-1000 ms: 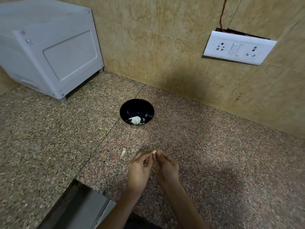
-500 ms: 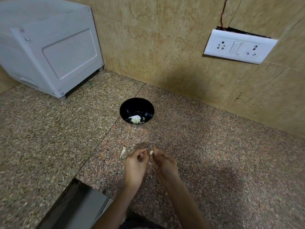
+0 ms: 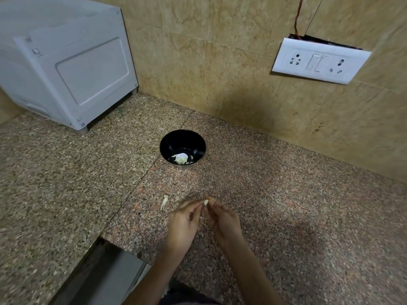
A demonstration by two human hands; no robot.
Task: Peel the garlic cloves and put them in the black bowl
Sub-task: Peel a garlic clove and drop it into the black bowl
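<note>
A small white garlic clove (image 3: 205,202) is pinched between the fingertips of my left hand (image 3: 184,224) and my right hand (image 3: 224,221), low over the granite counter. Both hands meet at the clove with curled fingers. The black bowl (image 3: 167,144) stands on the counter beyond my hands, with peeled garlic pieces (image 3: 181,159) at its bottom. A strip of garlic skin (image 3: 164,202) lies on the counter just left of my left hand.
A grey appliance (image 3: 66,62) stands at the back left on the counter. A white socket panel (image 3: 319,60) hangs on the tiled wall at the right. The counter's front edge (image 3: 103,243) has a cut-out at lower left.
My hands shifted slightly left and then back while working the clove between the fingertips. The bowl and the skin strip have not moved.
</note>
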